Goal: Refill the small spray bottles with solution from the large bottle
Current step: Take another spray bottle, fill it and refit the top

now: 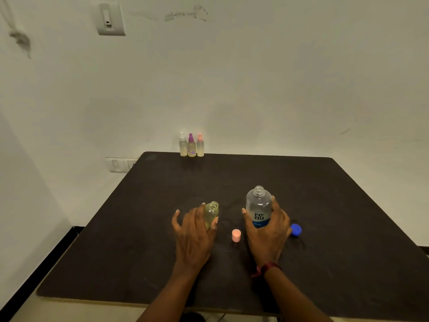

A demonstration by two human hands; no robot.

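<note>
The large clear bottle point(258, 206) with a blue label stands upright and uncapped on the dark table point(232, 263); my right hand point(267, 233) grips its lower body. A small uncapped bottle point(211, 213) holding yellowish liquid stands to its left, held between the thumb and fingers of my left hand point(193, 233). A pink cap point(236, 235) stands between my hands. The blue cap point(296, 229) lies just right of my right hand. Three small spray bottles point(191, 146) with white, purple and pink tops stand together at the table's far edge.
The table's far edge meets a white wall with a socket plate point(119, 165) at the left. The floor drops away past the table's left edge point(69, 247).
</note>
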